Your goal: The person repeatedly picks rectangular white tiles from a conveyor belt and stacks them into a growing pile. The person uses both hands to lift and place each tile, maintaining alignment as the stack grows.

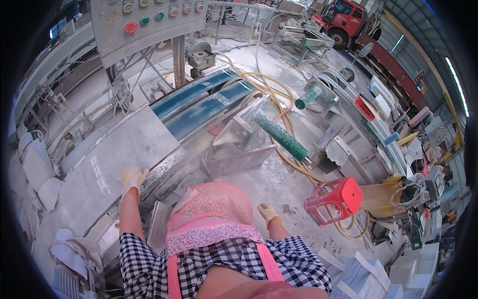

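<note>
My left hand (133, 180), in a pale cream glove, rests on the near edge of a large grey stone slab (107, 157). Its fingers look spread over the slab's edge rather than wrapped around anything. The slab lies on a conveyor with two dark blue belts (191, 97) running away beyond it. Out to my right side hangs my right hand (269, 213), gloved alike, apart from any object; its fingers are loosely bent and look open, with nothing visible in them.
A control panel (149, 25) with coloured buttons stands beyond the conveyor. Green rollers (281, 135) jut out ahead. A red plastic stool (336, 199) stands right, near yellow hoses (286, 107) on the dusty floor. Stone pieces (366, 276) lie lower right; a red truck (343, 20) is far back.
</note>
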`<state>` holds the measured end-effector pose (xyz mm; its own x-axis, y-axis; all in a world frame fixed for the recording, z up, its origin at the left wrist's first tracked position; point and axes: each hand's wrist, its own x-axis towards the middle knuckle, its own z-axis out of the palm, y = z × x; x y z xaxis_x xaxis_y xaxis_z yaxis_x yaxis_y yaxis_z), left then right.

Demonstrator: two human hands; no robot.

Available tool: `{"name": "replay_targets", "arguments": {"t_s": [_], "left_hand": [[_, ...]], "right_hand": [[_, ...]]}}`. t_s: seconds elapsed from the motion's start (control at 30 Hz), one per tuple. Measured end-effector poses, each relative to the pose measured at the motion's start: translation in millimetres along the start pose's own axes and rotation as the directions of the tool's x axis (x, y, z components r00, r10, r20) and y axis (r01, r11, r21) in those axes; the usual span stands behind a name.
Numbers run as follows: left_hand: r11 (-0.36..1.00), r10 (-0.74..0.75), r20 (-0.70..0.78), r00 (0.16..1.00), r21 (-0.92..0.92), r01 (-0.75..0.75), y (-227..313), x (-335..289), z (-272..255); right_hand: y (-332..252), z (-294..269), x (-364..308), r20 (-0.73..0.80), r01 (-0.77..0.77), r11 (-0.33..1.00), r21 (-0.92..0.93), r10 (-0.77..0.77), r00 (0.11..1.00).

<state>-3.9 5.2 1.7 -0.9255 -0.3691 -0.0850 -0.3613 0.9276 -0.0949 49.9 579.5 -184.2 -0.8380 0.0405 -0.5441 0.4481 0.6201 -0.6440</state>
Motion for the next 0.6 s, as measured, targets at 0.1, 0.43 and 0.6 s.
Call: {"name": "replay_targets", "arguments": {"t_s": [0.1, 0.43, 0.6], "left_hand": [[1.0, 0.004, -0.006, 1.0, 0.0, -0.004, 2, -1, -1], [1.0, -0.002, 0.004, 1.0, -0.013, 0.002, 5, 2, -2], [1.0, 0.007, -0.004, 1.0, 0.002, -0.007, 5, 3, 0]], "right_hand": [[0, -1, 2, 0.036, -0.005, 1.0, -0.028, 0.006, 0.999], [19, 7, 15, -0.038, 0.042, 0.998, -0.05, -0.044, 0.998], [30, 13, 22, -0.038, 0.072, 0.997, 0.016, -0.072, 0.997]]}}
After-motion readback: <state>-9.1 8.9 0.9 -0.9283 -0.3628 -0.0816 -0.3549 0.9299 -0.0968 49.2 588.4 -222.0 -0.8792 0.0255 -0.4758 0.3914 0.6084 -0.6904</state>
